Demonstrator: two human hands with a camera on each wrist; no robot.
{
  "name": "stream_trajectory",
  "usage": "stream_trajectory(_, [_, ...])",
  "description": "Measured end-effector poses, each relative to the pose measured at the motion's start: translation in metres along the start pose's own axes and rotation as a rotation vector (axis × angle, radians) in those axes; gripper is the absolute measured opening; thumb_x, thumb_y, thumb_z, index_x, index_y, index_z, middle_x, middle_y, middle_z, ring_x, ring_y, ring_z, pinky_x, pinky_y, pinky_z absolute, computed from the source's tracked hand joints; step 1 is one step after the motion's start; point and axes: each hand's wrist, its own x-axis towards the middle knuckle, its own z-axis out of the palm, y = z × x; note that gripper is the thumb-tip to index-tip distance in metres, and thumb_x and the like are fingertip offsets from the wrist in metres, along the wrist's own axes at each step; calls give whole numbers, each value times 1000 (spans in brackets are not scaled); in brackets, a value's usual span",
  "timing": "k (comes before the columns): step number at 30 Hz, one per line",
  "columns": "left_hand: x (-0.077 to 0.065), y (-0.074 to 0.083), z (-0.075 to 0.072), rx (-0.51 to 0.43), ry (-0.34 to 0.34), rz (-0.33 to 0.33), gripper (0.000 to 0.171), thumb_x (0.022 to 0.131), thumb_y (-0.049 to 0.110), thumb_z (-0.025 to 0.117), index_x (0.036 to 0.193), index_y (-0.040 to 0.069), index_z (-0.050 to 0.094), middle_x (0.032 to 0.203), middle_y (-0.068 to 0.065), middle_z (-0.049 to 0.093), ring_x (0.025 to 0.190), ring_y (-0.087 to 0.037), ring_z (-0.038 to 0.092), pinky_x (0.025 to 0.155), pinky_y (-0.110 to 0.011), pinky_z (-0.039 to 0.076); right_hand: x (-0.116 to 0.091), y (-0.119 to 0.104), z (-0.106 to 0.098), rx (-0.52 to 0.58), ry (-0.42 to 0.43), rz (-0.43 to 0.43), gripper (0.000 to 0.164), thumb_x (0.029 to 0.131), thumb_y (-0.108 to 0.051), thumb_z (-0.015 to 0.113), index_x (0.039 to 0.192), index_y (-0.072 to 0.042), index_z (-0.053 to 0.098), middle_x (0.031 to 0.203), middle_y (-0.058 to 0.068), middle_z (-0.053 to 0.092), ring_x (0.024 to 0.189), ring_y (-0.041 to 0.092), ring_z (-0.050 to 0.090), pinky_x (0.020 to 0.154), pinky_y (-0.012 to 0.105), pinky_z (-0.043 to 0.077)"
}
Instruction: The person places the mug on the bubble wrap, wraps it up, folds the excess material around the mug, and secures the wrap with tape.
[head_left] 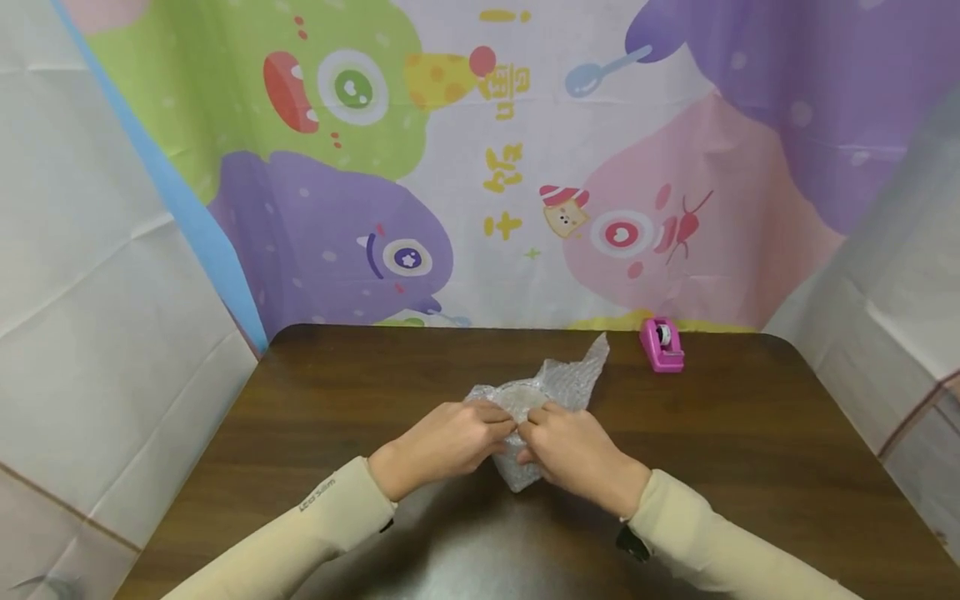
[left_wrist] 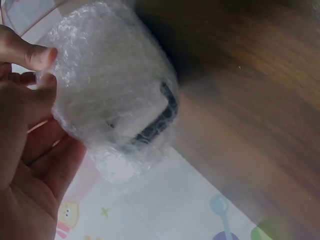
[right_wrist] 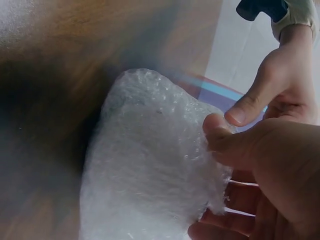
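Observation:
Between both hands stands a pale object wrapped in clear bubble wrap (head_left: 576, 379), and a loose end of the wrap sticks up at its far right. A dark curved strip (left_wrist: 159, 122) shows through the layers in the left wrist view; what kind of object lies inside is unclear. My left hand (head_left: 459, 437) pinches the wrap's upper edge from the left with thumb and fingers. From the right, my right hand (head_left: 581, 450) pinches the upper edge too, its thumb close to the left one. The right wrist view shows its lower fingers (right_wrist: 235, 220) lying along the wrap's side.
A pink tape dispenser (head_left: 663, 346) sits near the back right edge of the dark wooden table (head_left: 345, 375). Behind the table hangs a cartoon-printed curtain (head_left: 465, 275), with pale sheets on both sides.

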Motion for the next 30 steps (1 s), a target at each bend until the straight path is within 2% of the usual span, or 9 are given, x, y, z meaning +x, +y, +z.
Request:
stream_trajectory(10, [1, 3, -1, 45, -7, -9, 10, 94, 25, 75, 95, 16, 72, 96, 6, 74, 91, -9, 71, 75, -24, 59, -4, 2, -1, 103, -51, 8, 35, 87, -39, 81, 104, -11, 71, 95, 2, 73, 86, 21, 70, 63, 38, 61])
stream_trajectory(14, [2, 2, 0, 45, 9, -1, 9, 92, 23, 77, 93, 16, 71, 93, 7, 74, 89, -8, 71, 72, -24, 59, -6, 6, -4, 141, -45, -1, 31, 88, -36, 80, 106, -12, 72, 96, 1, 72, 86, 19, 71, 62, 37, 61])
stream_trajectory(20, [2, 1, 1, 56, 16, -1, 10, 89, 19, 79, 89, 17, 70, 90, 8, 74, 83, -6, 71, 67, -23, 58, -7, 10, -8, 231, -40, 4, 20, 92, -30, 78, 102, -13, 73, 95, 0, 69, 80, 13, 67, 63, 32, 60])
stream_trajectory(27, [2, 1, 1, 46, 21, -11, 11, 88, 17, 80, 87, 17, 70, 86, 9, 73, 79, -5, 70, 63, -22, 57, -5, 16, -13, 343, -21, 18, 20, 95, -23, 76, 108, -8, 74, 106, 3, 70, 96, 15, 68, 80, 31, 60])
stream_trajectory(30, [2, 2, 0, 44, 36, -11, 12, 88, 17, 80, 85, 17, 69, 84, 9, 72, 77, -5, 69, 62, -23, 57, -4, 20, -15, 364, 3, 43, 21, 95, -23, 75, 110, -8, 74, 108, 3, 71, 99, 16, 69, 82, 32, 60])
